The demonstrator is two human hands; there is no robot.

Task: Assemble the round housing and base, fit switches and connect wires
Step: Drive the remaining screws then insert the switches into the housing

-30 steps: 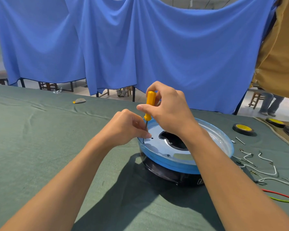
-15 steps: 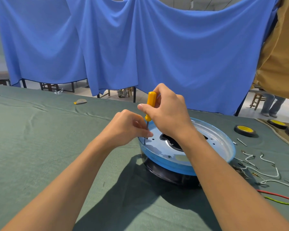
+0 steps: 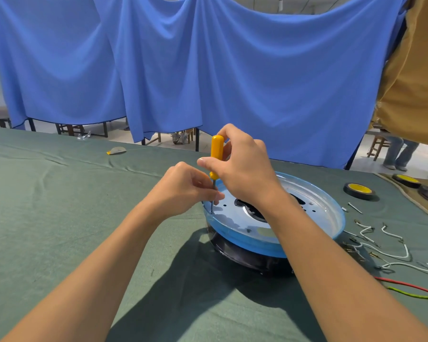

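One yellow screwdriver [image 3: 217, 150] stands on the round housing [image 3: 319, 218], right hand [image 3: 245, 175] gripping its handle, left hand [image 3: 183, 191] pinching its shaft. Base label [image 3: 293, 270] unreadable.

Screwdriver [image 3: 217, 154] with a glossy yellow plastic handle and a bare metal shank; a smooth, shiny metal plate [image 3: 316, 201] whose rim [image 3: 245, 243] wears glossy translucent blue plastic, over a gleaming black plastic base [image 3: 245, 260]; matt green tablecloth [image 3: 59, 206], creased; soft blue cloth drapes [image 3: 232, 70]; matt white wires [image 3: 395, 253]
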